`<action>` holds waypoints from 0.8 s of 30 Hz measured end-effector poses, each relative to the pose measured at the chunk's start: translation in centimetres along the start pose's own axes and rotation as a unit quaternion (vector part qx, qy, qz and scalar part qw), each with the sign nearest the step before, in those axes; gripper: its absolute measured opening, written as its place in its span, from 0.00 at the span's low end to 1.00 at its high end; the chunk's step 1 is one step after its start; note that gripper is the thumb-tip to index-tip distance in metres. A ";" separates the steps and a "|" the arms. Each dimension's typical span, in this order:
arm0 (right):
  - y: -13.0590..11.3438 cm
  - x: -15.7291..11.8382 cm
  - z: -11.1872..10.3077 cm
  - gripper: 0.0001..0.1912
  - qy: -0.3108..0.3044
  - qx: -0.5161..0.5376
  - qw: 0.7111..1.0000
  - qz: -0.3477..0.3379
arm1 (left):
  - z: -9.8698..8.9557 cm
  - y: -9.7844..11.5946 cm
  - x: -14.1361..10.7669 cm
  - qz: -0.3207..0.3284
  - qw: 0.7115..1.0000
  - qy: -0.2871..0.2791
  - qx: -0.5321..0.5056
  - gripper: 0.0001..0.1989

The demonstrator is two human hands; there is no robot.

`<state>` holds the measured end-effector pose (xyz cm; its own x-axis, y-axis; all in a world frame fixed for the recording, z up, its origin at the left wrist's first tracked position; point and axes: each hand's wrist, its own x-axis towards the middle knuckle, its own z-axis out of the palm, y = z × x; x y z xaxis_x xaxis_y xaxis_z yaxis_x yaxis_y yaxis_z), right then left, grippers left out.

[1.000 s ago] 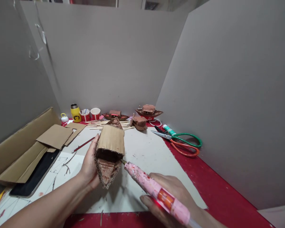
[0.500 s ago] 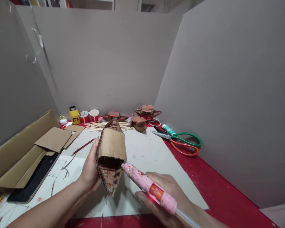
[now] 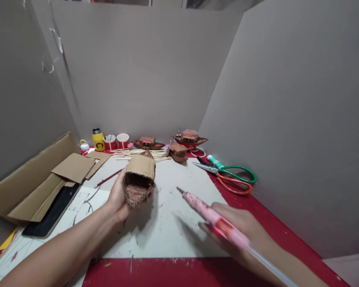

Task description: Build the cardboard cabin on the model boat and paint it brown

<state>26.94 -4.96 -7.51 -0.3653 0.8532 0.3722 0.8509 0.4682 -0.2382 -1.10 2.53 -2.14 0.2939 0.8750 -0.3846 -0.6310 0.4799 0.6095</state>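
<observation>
My left hand holds a small cardboard boat from its left side and below, with the boat's dark cabin opening facing me. The boat has a tan curved roof and a brown pointed end. In my right hand is a pink glue gun, its metal tip bare and pointing up and left, apart from the boat. A clear glue stick runs out of the gun's back end. Some fingers of both hands are hidden behind what they hold.
Scissors and a glue stick tube lie right. Model boats, thin sticks, two cups and a yellow bottle stand behind. Cardboard pieces, a phone and a red pencil are left.
The glue gun has moved right, away from the boat's cabin edge. My left hand has tilted the boat so its opening faces me more. The whole view has shifted slightly.
</observation>
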 end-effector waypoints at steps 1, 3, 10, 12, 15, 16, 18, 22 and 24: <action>1.0 -0.2 -0.1 0.13 -0.038 -0.025 0.998 0.049 | -0.2 -0.2 0.3 -0.001 1.000 0.006 0.001 0.16; 2.7 -0.4 -0.1 0.15 -0.085 -0.062 0.988 0.111 | -0.6 -1.1 1.2 -0.003 1.000 0.015 -0.003 0.16; 6.2 -2.0 -0.1 0.17 -0.141 -0.056 0.978 0.141 | -2.7 -5.1 3.1 -0.072 0.996 0.026 0.055 0.18; 6.3 -1.9 -0.5 0.19 -0.139 -0.020 0.982 0.126 | -3.0 -5.5 3.2 -0.087 0.992 0.025 0.087 0.19; 5.1 -0.6 -1.1 0.20 -0.068 0.047 0.990 0.118 | -2.9 -5.8 3.2 -0.097 0.986 0.029 0.134 0.20; 4.3 0.0 -1.1 0.20 -0.044 0.072 0.990 0.115 | -2.8 -6.0 3.1 -0.101 0.983 0.030 0.152 0.21; 2.6 1.4 -0.7 0.21 -0.017 0.123 0.988 0.088 | -2.5 -6.3 2.8 -0.106 0.975 0.034 0.194 0.23; -0.1 3.3 0.8 0.27 -0.066 0.148 0.987 0.012 | -2.5 -6.3 1.7 -0.081 0.948 0.030 0.305 0.24; -0.7 3.7 1.6 0.25 -0.104 0.131 0.986 -0.027 | -2.9 -5.3 1.2 -0.057 0.924 0.017 0.377 0.25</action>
<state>24.40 -1.80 -7.38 -0.4996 0.8415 0.2057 0.7110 0.5340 -0.4576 0.55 0.83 -7.83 0.2964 0.8193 -0.4909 0.0857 0.4891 0.8680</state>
